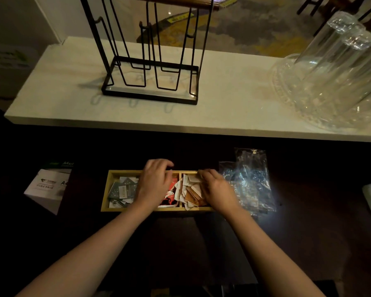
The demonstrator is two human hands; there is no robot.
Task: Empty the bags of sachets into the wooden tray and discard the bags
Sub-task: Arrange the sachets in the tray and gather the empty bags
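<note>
Head view, dim lighting. A long, shallow, light wooden tray (pixel 105 198) with three compartments sits on the dark bench (pixel 180 243), directly in front of the person.

Left compartment: grey-green and white paper sachets (pixel 122 190) in a loose heap. Middle compartment: red, black and white sachets (pixel 170 196), partly covered by the left hand. Right compartment: brown and white sachets (pixel 191 195), piled unevenly, a few leaning over the divider toward the middle.

Left hand (pixel 155 183): palm down over the middle compartment, fingers curved and slightly spread, tips reaching the tray's far wall. Whether it has hold of any sachet cannot be told; the underside is hidden.

Right hand (pixel 216 189): palm down over the right end of the tray, fingers bent and resting on the brown and white sachets near the far wall. A grip on any one sachet cannot be confirmed.

Crumpled clear plastic bags (pixel 250 181) lie flat on the bench just beside the tray's right end, catching a bright reflection. They look empty.

A white printed cardboard box (pixel 46 187) stands on the bench, left of the tray and apart from it.

Beyond the bench, a raised pale marble shelf (pixel 234 99) carries a black wire rack (pixel 150 82) at centre and stacked clear glass tumblers (pixel 338 67) on a clear dish at the right.
</note>
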